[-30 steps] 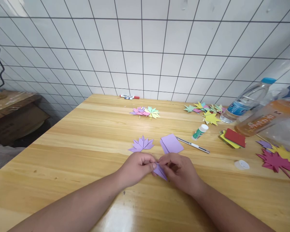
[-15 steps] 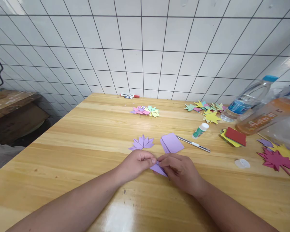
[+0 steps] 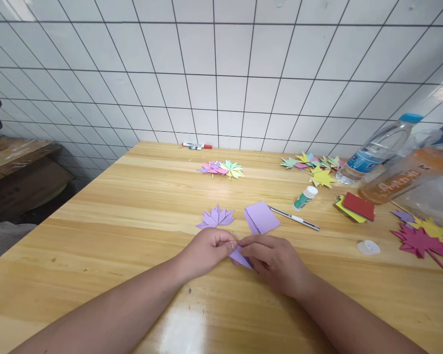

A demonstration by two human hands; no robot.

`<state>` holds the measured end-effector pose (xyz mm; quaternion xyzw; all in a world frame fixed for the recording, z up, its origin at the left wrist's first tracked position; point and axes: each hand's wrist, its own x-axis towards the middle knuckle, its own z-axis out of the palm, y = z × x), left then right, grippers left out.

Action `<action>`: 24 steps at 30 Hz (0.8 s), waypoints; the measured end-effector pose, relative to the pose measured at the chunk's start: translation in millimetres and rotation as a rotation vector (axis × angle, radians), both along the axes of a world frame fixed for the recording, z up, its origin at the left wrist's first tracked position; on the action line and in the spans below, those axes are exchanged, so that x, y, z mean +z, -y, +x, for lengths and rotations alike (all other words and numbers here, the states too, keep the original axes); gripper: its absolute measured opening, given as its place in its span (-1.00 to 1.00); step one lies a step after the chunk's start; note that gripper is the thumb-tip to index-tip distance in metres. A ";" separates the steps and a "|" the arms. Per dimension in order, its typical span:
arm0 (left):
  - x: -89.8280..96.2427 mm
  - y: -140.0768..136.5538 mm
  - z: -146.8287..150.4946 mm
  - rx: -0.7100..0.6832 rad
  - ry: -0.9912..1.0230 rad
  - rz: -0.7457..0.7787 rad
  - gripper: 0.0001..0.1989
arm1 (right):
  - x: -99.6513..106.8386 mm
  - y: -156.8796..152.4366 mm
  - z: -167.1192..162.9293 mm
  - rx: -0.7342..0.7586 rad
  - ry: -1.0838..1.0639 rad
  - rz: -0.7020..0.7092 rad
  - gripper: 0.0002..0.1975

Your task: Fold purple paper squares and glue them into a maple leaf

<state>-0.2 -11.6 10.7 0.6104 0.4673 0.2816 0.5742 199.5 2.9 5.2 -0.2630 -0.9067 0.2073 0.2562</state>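
Between my two hands is a folded piece of purple paper (image 3: 241,257), low over the wooden table (image 3: 107,236). My left hand (image 3: 211,250) pinches its upper left end between thumb and fingers. From the other side, my right hand (image 3: 273,260) closes its fingers on the same paper and hides part of it. Just beyond my left hand lies a purple folded-paper leaf (image 3: 216,217) with several points. Past my right hand rests a small stack of purple paper squares (image 3: 263,218), with a slim utility knife (image 3: 294,218) beside it.
A glue stick (image 3: 305,198) stands uncapped-looking near a white cap (image 3: 368,247). Coloured paper squares (image 3: 358,206), paper leaves (image 3: 423,239) and bottles (image 3: 376,152) occupy the right side. More leaves (image 3: 223,168) and markers (image 3: 197,146) lie toward the tiled wall (image 3: 199,88).
Very little differs. My right fingers have shifted slightly on the purple paper, and the whole view has moved a touch.
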 end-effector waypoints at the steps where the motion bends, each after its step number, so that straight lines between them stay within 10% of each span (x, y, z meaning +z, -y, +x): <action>1: -0.8 0.0 0.2 0.011 -0.034 0.030 -0.73 | 1.2 0.4 -0.1 -0.005 -0.018 -0.034 -0.77; 11: -3.6 3.5 5.1 0.025 -0.284 0.225 -0.72 | 4.7 -2.8 -9.7 -0.290 -0.027 -0.457 -0.82; 24: -1.6 6.3 6.4 0.045 -0.410 0.351 -0.70 | 0.7 -5.9 -9.9 -0.287 -0.006 -0.453 -0.79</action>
